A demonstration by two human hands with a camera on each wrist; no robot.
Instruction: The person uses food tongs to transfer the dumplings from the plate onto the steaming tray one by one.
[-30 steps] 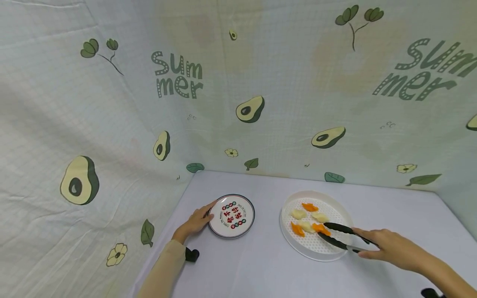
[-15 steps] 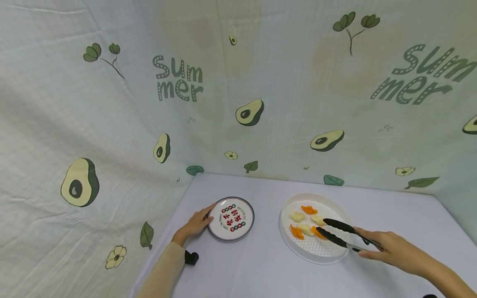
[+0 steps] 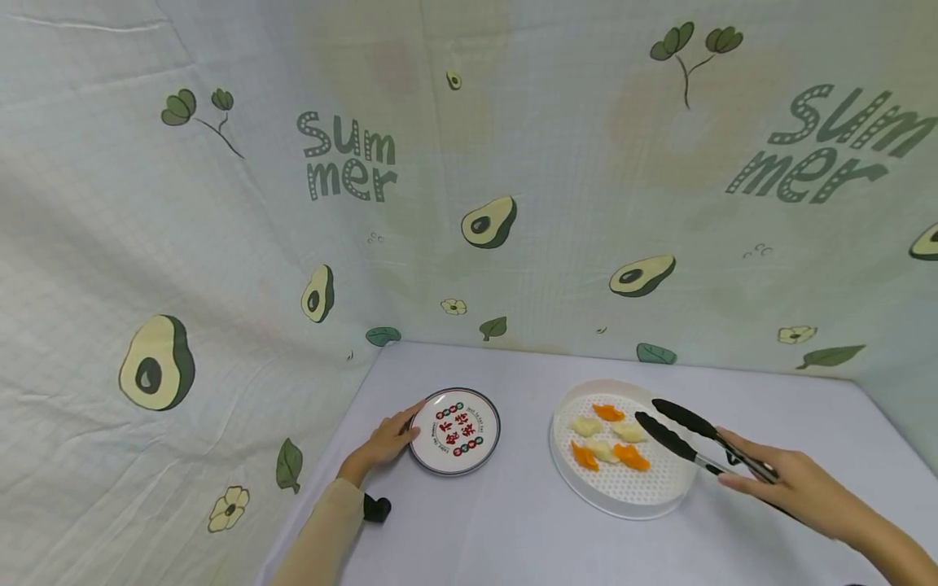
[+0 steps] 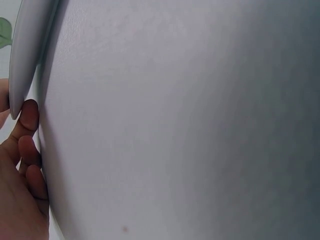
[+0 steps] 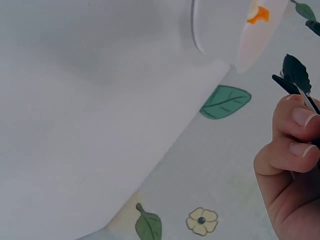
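Note:
My left hand [image 3: 386, 439] pinches the left rim of a round white plate [image 3: 428, 456] with red characters and a dark edge line. In the left wrist view the plate's edge [image 4: 30, 55] lies between thumb and fingers. My right hand [image 3: 780, 480] grips black-tipped tongs [image 3: 721, 443], whose tips stand apart with nothing between them, over the right side of a round white dimpled tray [image 3: 623, 511]. On the tray lie several dumpling-shaped pieces, orange like this orange piece [image 3: 632, 456] and pale yellow like this yellow piece [image 3: 586, 426].
Both dishes are on a table covered in white cloth [image 3: 506, 521]. A fabric backdrop [image 3: 557, 244] with avocado prints and lettering rises behind it and along the left. A black object [image 3: 377, 509] sits at my left wrist.
The tongs have drawn back up and to the right, away from the right-hand orange piece, which stays on the tray. My left hand keeps its place on the plate.

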